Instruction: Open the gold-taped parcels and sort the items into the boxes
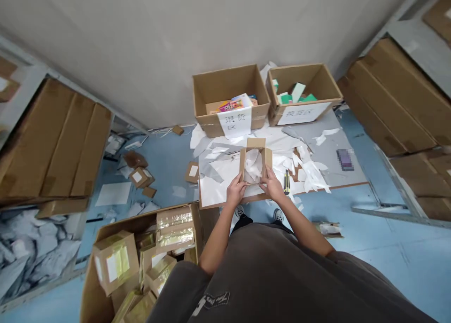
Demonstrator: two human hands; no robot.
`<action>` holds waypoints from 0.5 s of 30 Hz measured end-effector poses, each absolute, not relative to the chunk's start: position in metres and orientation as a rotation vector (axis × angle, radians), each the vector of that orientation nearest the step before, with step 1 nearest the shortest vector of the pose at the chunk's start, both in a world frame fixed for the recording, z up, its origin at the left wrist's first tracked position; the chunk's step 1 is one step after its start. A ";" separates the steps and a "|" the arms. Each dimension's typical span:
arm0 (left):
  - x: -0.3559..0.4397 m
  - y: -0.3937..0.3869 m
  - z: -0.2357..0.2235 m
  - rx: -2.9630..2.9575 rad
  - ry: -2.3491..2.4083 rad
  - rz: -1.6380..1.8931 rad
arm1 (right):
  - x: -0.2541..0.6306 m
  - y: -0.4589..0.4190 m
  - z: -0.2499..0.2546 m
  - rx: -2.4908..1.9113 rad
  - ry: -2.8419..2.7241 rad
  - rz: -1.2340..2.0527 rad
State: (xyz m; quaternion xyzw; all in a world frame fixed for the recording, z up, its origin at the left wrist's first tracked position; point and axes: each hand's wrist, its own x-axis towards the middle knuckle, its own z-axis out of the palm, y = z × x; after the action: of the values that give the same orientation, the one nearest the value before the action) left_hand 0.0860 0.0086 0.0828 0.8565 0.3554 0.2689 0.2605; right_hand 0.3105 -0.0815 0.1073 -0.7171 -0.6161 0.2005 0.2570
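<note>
We grip a small open box [268,158] at its near corners, left hand [235,191] and right hand [273,185] closed on the cardboard, over the table [329,156]; paper [252,164] sits inside, a cutter [286,182] lies beside our right hand.

Plain grey wall [158,41], blue floor [405,257], table [336,135], shelving [421,45] both sides

Two hands [236,191] [273,185], one held box [256,143], two hand-lettered cartons [207,124] [298,76], one cutter [286,183], two shoes [239,211] [278,215]
</note>
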 end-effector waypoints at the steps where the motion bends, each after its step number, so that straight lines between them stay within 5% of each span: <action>1: 0.108 0.006 0.089 2.336 0.912 0.740 | 0.329 -0.094 0.112 -1.946 -1.618 0.496; 8: 0.313 -0.058 0.115 2.421 0.476 0.760 | 0.480 -0.233 0.128 -2.063 -1.145 0.134; 15: 0.522 -0.209 0.107 2.394 -0.061 0.514 | 0.584 -0.439 0.126 -2.276 -0.572 -0.126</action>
State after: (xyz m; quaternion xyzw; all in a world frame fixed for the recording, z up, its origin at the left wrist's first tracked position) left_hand 0.5217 -0.2093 0.1074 0.9194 -0.0236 0.1976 0.3394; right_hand 0.5844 -0.4389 0.1263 -0.8936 -0.2245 -0.0495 0.3854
